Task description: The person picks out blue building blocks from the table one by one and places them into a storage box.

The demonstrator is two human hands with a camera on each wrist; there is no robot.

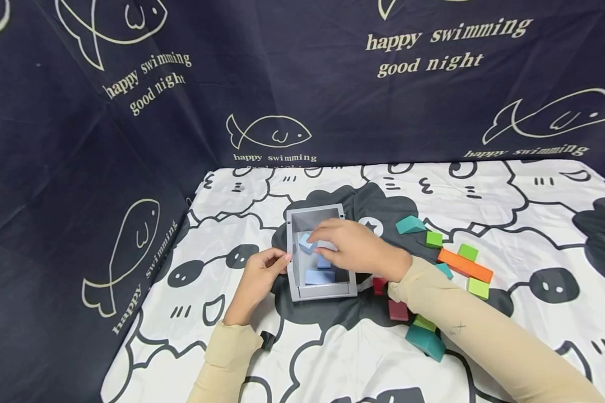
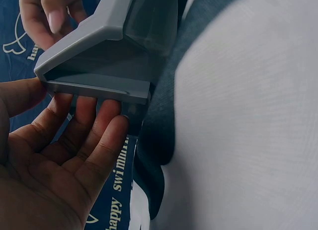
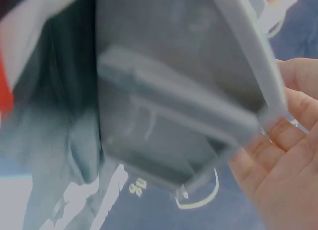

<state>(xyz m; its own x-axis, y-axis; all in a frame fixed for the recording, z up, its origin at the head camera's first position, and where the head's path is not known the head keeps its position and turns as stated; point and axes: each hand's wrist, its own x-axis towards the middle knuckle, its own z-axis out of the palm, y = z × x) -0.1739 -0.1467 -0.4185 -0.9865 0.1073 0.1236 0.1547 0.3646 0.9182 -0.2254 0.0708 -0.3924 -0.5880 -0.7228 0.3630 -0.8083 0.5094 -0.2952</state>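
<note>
In the head view, going left to right: your left sleeve ran off the bottom edge, with a small black object by the cuff, hard to make out. Your left hand, left of centre, gripped the left wall of the gray bin; the left wrist view had your thumb on one side of the edge and fingers on the other.

The bin sat mid-frame. In it lay a light-blue block, a blue block, partly hidden by your hand, and a flat blue block near the front wall. Your right hand reached in from the right, fingers bent, fingertips at the light-blue block; you couldn't tell whether they pinched it. The right wrist view was no help: blurred, your hand cut off at the right edge, fingertips behind the bin wall.

Right of the bin, two red blocks lay low, one partly covered by your right sleeve. Beside them, a lower teal block overlapped a half-hidden green block. Further up were an upper teal block, a small teal piece partly blocked by your sleeve, three green cubes and an orange bar.
</note>
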